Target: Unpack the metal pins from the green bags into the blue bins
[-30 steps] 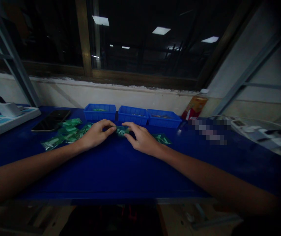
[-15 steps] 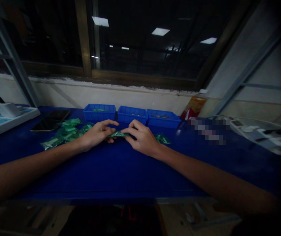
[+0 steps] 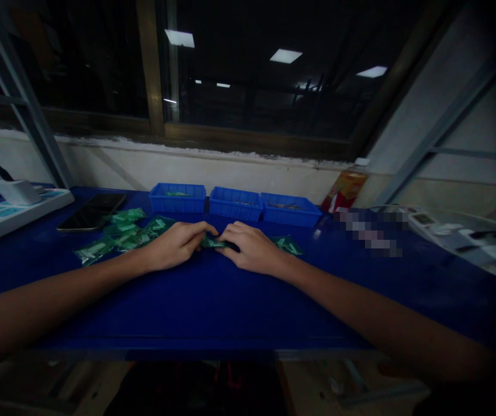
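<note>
Between my hands, above the blue table, is a small green plastic bag. My left hand is closed on the bag's left side, its fingers bent over the top. From the right, my right hand pinches the other side between thumb and fingers. The fingers cover much of the bag, so what is in it cannot be made out. Left of my left hand lies a loose pile of similar green bags with pale pieces inside. Another green bag rests on the table just beyond my right wrist.
Three blue bins stand along the wall: a left one with green bits, a middle one and a right one with small parts. A phone and power strip are left; a red-yellow packet stands right.
My fingers have closed in around the bag, and my hands are closer together. The left fingers, stretched out before, now bend over it. The view has shifted slightly.
</note>
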A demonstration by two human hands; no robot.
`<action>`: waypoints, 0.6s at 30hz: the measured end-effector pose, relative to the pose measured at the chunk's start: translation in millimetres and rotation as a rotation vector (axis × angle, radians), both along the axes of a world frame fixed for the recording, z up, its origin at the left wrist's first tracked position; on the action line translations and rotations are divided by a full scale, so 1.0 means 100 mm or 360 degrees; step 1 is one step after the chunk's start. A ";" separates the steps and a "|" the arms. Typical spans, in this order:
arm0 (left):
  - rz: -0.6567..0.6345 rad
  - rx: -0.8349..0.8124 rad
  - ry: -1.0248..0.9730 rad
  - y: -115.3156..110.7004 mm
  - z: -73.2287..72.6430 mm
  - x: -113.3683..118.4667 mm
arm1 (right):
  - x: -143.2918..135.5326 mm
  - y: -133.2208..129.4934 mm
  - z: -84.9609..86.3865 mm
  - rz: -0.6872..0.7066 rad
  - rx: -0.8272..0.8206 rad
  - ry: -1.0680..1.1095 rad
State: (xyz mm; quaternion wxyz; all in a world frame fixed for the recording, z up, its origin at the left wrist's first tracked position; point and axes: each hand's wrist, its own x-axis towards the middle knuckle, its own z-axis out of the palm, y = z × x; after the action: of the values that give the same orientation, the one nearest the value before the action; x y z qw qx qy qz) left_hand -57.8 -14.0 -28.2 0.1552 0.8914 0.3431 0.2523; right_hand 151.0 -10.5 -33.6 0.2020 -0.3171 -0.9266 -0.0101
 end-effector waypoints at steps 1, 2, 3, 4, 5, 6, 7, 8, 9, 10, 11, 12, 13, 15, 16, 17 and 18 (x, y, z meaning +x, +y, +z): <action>-0.0007 0.0008 0.0009 0.00 0.01 -0.01 | -0.01 0.00 0.01 0.0010 -0.0004 0.0083; -0.0006 0.0023 0.0028 0.01 0.02 -0.02 | -0.01 0.00 0.02 0.0004 -0.0012 0.0196; 0.0003 0.0044 0.0053 0.01 0.03 -0.02 | -0.02 0.00 0.03 -0.0022 -0.0027 0.0324; 0.0020 0.0073 0.0066 0.02 0.04 -0.03 | -0.03 0.00 0.04 -0.0068 -0.0056 0.0456; 0.0042 0.0109 0.0060 0.02 0.04 -0.04 | -0.03 0.00 0.05 -0.0126 -0.0106 0.0583; 0.0067 0.0143 0.0033 0.03 0.03 -0.04 | -0.04 0.00 0.06 -0.0181 -0.0183 0.0696; 0.0091 0.0180 -0.0018 0.04 0.02 -0.04 | -0.04 0.00 0.07 -0.0214 -0.0286 0.0791; 0.0107 0.0221 -0.0082 0.04 0.00 -0.04 | -0.05 0.00 0.07 -0.0215 -0.0408 0.0870; 0.0116 0.0268 -0.0144 0.05 -0.02 -0.04 | -0.05 -0.01 0.07 -0.0186 -0.0543 0.0937; 0.0118 0.0317 -0.0190 0.05 -0.03 -0.03 | -0.06 -0.01 0.07 -0.0137 -0.0676 0.0995; 0.0114 0.0366 -0.0223 0.05 -0.04 -0.03 | -0.07 -0.01 0.07 -0.0081 -0.0798 0.1043; 0.0105 0.0409 -0.0242 0.04 -0.05 -0.02 | -0.07 -0.02 0.06 -0.0031 -0.0904 0.1079; 0.0091 0.0450 -0.0247 0.03 -0.04 -0.02 | -0.08 -0.02 0.05 0.0008 -0.0993 0.1100; 0.0052 0.0520 -0.0214 0.00 -0.02 -0.02 | -0.10 -0.02 0.04 0.0053 -0.1112 0.1084; 0.0025 0.0553 -0.0187 -0.01 -0.01 -0.02 | -0.10 -0.02 0.03 0.0059 -0.1131 0.1038; -0.0006 0.0579 -0.0155 -0.03 0.01 -0.02 | -0.10 -0.02 0.02 0.0051 -0.1112 0.0970; -0.0046 0.0589 -0.0118 -0.04 0.02 -0.02 | -0.10 -0.02 0.02 0.0030 -0.1048 0.0884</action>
State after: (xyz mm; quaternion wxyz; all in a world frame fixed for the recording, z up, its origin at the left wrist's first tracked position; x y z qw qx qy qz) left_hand -60.0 -17.6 -26.4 0.0048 0.8996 0.2721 0.3415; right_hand 141.5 -12.6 -31.8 0.3319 -0.3470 -0.7935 0.3738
